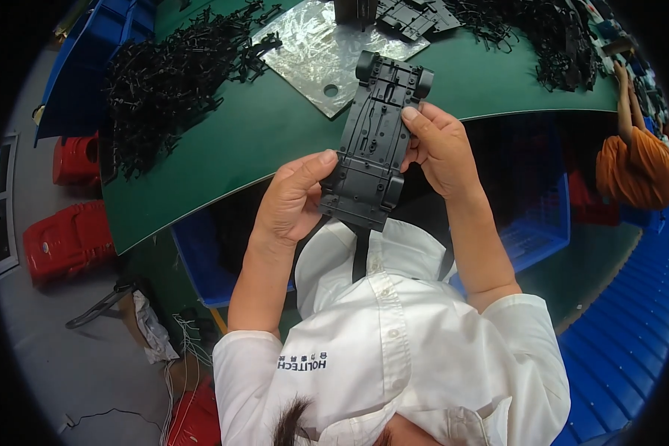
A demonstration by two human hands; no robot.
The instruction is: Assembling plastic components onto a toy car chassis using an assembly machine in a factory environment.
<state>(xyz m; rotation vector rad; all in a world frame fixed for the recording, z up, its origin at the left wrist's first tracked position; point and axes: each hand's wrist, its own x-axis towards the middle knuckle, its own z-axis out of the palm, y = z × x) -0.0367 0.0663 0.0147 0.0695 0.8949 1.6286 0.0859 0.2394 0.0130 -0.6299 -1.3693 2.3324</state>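
black plastic toy-car chassis, underside up, gripped by both hands.

Matt black plastic chassis; smooth green tabletop; glossy clear sheet.

Open green tabletop between the left black sprue heap and far silver sheet (far-right heap blocking).

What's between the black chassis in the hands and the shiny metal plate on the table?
Head view: only bare green table lies between the black chassis and the shiny metal plate; the chassis's far end reaches the plate's near edge.
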